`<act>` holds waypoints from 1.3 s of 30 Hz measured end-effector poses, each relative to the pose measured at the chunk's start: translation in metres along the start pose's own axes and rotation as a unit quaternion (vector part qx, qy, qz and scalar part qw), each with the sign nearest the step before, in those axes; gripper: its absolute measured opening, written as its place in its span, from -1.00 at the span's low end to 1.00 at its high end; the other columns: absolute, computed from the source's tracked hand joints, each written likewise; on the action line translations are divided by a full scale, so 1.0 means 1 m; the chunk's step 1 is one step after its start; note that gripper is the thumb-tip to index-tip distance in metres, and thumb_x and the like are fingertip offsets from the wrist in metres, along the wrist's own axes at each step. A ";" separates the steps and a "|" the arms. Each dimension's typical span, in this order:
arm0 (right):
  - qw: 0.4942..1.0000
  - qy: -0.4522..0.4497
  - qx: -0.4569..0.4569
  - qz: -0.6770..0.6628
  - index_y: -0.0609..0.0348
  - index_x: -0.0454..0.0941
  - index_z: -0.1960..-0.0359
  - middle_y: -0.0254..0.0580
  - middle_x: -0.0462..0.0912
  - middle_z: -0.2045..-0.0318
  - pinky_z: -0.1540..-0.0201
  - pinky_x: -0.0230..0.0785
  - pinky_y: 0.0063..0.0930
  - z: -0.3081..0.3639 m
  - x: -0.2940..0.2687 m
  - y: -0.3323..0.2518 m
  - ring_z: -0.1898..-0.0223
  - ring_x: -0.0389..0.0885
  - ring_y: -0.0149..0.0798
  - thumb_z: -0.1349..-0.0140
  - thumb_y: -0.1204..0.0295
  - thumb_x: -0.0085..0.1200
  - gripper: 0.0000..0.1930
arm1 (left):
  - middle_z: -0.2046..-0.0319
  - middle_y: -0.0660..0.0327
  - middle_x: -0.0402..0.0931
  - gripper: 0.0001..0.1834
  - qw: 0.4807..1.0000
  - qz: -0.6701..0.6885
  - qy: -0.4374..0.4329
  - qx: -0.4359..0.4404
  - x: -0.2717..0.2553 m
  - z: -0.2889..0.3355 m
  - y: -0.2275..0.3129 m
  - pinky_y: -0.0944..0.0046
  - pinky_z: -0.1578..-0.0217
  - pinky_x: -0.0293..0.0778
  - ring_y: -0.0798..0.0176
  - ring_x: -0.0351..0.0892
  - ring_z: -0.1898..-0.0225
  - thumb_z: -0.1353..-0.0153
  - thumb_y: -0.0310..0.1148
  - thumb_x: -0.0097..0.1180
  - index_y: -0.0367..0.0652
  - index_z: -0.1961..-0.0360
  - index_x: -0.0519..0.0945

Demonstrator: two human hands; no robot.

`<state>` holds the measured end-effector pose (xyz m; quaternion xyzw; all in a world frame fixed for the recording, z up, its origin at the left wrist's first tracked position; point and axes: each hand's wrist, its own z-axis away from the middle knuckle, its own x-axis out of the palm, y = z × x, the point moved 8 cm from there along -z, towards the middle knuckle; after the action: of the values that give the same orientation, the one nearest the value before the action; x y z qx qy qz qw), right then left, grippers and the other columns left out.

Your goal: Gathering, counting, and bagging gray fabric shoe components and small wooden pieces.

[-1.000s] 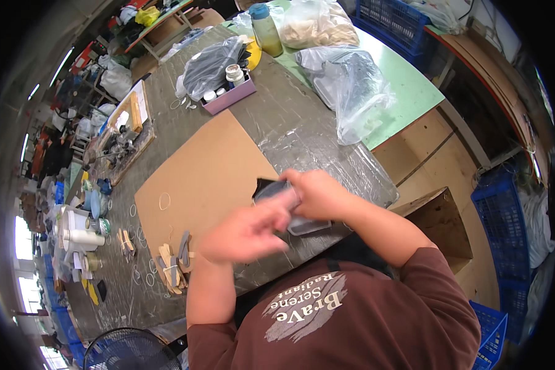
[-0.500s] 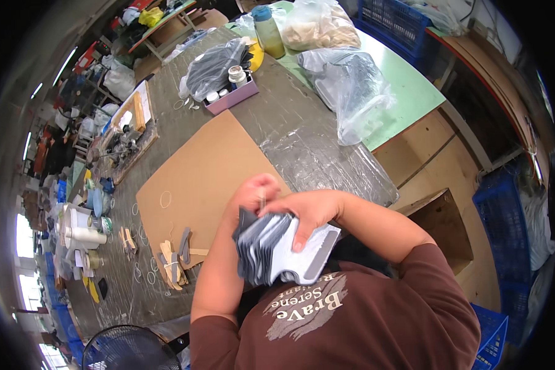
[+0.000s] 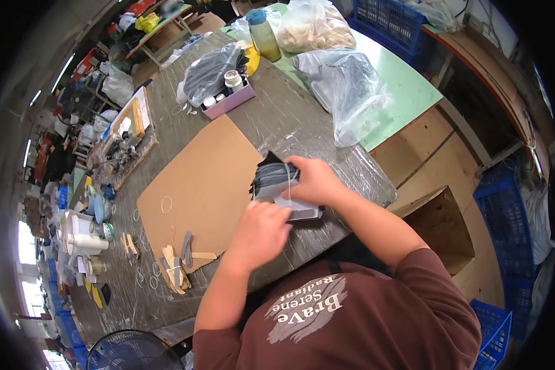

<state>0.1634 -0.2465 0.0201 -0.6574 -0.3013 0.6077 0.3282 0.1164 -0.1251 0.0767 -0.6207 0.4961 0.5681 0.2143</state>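
Observation:
A thick stack of thin grey and dark cut pieces (image 3: 272, 176) stands at the near edge of a brown cardboard sheet, with a paler, light-grey face toward me. My right hand (image 3: 316, 180) grips its right side, thumb and fingers around the pieces. A thin pale rubber band (image 3: 290, 179) crosses the stack and runs down toward my left hand (image 3: 262, 234). That hand is closed at the stack's near side, slightly blurred, with its fingers curled at the band. My fingers hide the stack's lower left part.
The cardboard sheet (image 3: 197, 179) lies on the dark table, with loose rubber bands and bundled wooden sticks (image 3: 176, 269) at left. Farther off are a purple box (image 3: 233, 103) of small jars, a bottle (image 3: 264, 37) and plastic bags (image 3: 345, 86). A fan (image 3: 132, 351) stands near left.
The stack has moved away from my body, from against my shirt to over the table. My left hand has come down from above it to its near side; the band now crosses the stack.

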 end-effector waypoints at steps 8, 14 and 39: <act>0.861 -0.137 -0.060 -0.486 0.20 0.41 0.05 -0.36 0.54 0.22 0.05 0.31 -0.58 0.044 -0.003 0.013 0.16 0.45 -0.50 0.31 0.68 0.34 -0.35 | 0.25 0.20 0.54 -0.70 0.915 0.375 0.044 -0.139 0.028 0.005 -0.057 0.35 0.21 0.41 0.33 0.46 0.41 0.02 -0.69 -0.04 -0.35 0.21 0.51; 0.735 0.096 -0.009 -0.672 0.28 0.28 -0.05 -0.13 0.51 0.15 0.05 0.37 -0.38 0.090 -0.089 0.109 0.15 0.53 -0.25 0.24 0.48 0.28 -0.30 | 0.12 0.11 0.42 -0.68 0.865 0.464 0.119 -0.151 0.030 -0.079 -0.045 0.37 0.10 0.34 0.31 0.42 0.22 0.03 -0.59 0.05 -0.29 0.16 0.48; 0.892 0.441 -0.094 -0.026 0.36 0.22 -0.09 0.17 0.45 0.10 -0.03 0.25 -0.33 -0.075 -0.142 0.140 0.03 0.43 0.05 0.05 0.42 0.13 -0.37 | 0.49 -0.01 0.49 -0.77 0.951 0.174 0.245 0.079 0.035 -0.215 0.013 0.18 0.47 0.43 -0.04 0.50 0.50 -0.06 -0.61 0.01 -0.23 0.22 0.52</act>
<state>0.2264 -0.4484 -0.0026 -0.8777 -0.1983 0.2152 0.3795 0.2057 -0.3221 0.1046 -0.6261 0.6766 0.3861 0.0324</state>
